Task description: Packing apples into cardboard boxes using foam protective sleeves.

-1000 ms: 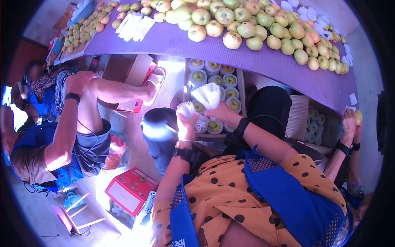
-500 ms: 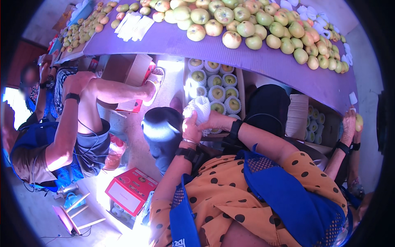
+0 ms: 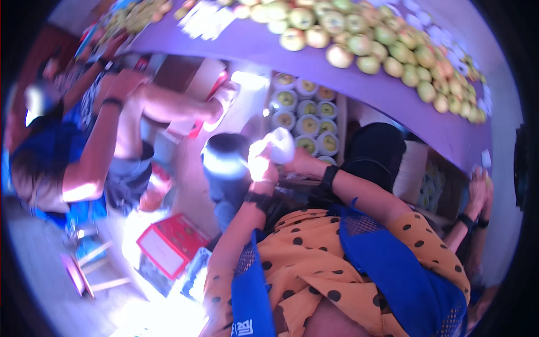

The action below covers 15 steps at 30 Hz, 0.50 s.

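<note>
Beyond lettered vest [image 3: 250, 300], fingers [image 3: 259, 151] holding foam net [image 3: 283, 145]

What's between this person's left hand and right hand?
In the head camera's view, a white foam wrapper is between the left hand and the right hand. Blur and glare hide whether anything is inside it.

White characters [image 3: 243, 327] stand on the blue vest [image 3: 254, 292].

On the purple table [image 3: 252, 48], apples [image 3: 387, 53] lay heaped toward the far edge, white foam sleeves [image 3: 206, 20] toward the left edge, a white scrap [image 3: 486, 158] near the right corner.
</note>
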Motion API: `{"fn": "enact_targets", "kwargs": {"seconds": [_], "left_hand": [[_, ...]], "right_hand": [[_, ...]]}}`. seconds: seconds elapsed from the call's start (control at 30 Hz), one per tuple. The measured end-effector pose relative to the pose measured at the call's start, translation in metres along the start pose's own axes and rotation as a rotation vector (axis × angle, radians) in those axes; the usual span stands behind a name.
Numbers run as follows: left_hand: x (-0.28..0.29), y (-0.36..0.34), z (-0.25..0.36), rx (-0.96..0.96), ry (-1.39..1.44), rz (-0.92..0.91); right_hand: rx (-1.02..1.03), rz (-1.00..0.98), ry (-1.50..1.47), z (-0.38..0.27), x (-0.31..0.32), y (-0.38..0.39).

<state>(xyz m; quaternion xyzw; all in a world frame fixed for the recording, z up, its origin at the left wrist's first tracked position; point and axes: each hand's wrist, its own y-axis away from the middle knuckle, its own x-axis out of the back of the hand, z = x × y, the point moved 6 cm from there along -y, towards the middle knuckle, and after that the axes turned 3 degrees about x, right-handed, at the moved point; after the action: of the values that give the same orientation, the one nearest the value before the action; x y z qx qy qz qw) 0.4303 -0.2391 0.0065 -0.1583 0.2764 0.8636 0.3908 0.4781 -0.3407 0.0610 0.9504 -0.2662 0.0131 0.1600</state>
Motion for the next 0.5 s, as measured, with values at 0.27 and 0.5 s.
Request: {"fn": "enact_targets", "kwargs": {"seconds": [0.27,0.5], "left_hand": [[-0.064,0.023,0.055,-0.204,-0.109,-0.189],[0.015,0.148,0.214,-0.228,-0.44,-0.656]], "right_hand": [[0.075,0.185,0.329,0.027,0.018,0.004],[0.286,0.142,0.267,0.045,0.032,-0.01]]}}
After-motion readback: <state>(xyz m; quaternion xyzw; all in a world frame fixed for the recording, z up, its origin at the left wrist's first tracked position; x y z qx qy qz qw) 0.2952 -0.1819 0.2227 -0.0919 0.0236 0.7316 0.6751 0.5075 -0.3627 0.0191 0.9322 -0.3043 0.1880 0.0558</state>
